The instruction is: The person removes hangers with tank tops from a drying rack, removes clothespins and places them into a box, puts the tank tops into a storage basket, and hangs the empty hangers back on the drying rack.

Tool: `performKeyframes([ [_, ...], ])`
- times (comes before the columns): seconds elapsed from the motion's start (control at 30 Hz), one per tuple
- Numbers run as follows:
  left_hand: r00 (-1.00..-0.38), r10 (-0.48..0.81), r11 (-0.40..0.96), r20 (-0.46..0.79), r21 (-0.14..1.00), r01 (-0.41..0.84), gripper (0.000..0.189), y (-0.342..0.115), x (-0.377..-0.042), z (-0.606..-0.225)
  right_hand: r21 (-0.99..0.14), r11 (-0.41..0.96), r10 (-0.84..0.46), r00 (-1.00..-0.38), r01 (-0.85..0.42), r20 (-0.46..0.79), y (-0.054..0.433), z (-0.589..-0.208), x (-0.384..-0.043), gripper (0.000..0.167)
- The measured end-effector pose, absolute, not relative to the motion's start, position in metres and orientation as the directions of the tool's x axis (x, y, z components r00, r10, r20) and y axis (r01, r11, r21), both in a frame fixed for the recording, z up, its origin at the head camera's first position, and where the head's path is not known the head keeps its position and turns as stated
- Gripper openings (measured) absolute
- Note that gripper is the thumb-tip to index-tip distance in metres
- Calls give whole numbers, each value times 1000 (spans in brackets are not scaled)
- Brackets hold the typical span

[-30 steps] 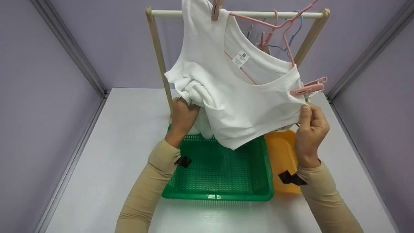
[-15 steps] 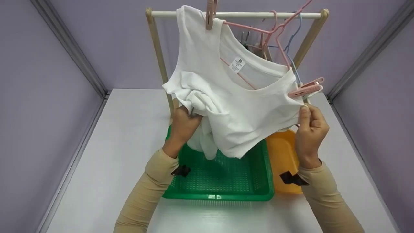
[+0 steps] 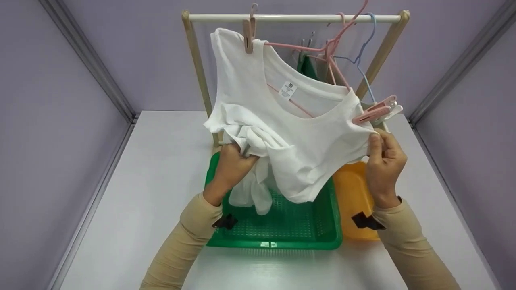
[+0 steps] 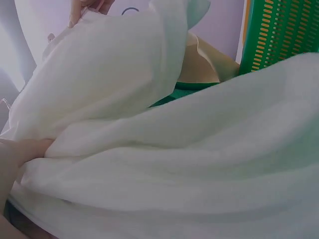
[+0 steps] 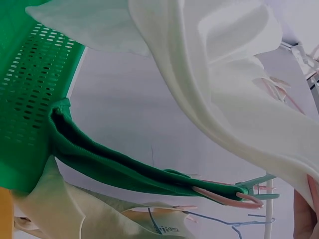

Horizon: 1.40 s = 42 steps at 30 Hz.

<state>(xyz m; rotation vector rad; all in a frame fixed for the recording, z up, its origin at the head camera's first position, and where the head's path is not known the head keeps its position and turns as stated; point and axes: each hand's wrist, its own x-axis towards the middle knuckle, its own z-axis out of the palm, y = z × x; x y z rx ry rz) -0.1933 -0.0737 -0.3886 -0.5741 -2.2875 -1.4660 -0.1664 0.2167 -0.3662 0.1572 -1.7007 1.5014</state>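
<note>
A white sleeveless top (image 3: 322,137) hangs tilted on a pink hanger (image 3: 298,46). One pinkish-brown clothespin (image 3: 248,36) clips its left shoulder, and a pink clothespin (image 3: 373,114) clips the right one. My left hand (image 3: 234,167) grips bunched fabric below the left armhole, its fingertips partly hidden by folds. At the other side, my right hand (image 3: 385,163) pinches the top's edge between thumb and fingers, just under the pink clothespin. Loose white cloth droops below my left hand, over the green basket (image 3: 278,244). In the left wrist view, white fabric (image 4: 164,174) fills most of the picture.
Behind the top stands a rack with a white rod (image 3: 290,18) and wooden legs. On it hang a blue hanger (image 3: 370,32), a green garment (image 5: 124,174) and a beige garment (image 5: 99,211). An orange basin (image 3: 354,201) sits right of the basket.
The top and its hanger have come down and slightly left, and more cloth droops over the basket. My left hand has lowered with its fabric; my right hand has barely shifted.
</note>
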Motion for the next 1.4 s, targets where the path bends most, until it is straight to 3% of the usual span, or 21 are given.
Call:
performKeyframes([
  [0.33,-861,191,403,472,761,507,20,-71,-189,-405,-761,228,369,-669,-607,645,229,-371,-168,18],
  [0.7,-892,396,553,218,719,421,22,-72,-180,-435,-737,328,243,-702,-591,670,242,-388,-169,14],
  [1.03,-833,552,574,-33,739,351,21,-83,-170,-444,-747,297,234,-713,-595,661,246,-391,-165,15],
  [1.17,-832,552,564,-59,761,321,32,-88,-168,-447,-730,363,209,-713,-579,669,246,-393,-163,14],
  [1.4,-853,521,548,-20,774,316,32,-101,-170,-445,-725,400,178,-728,-561,662,248,-397,-160,15],
])
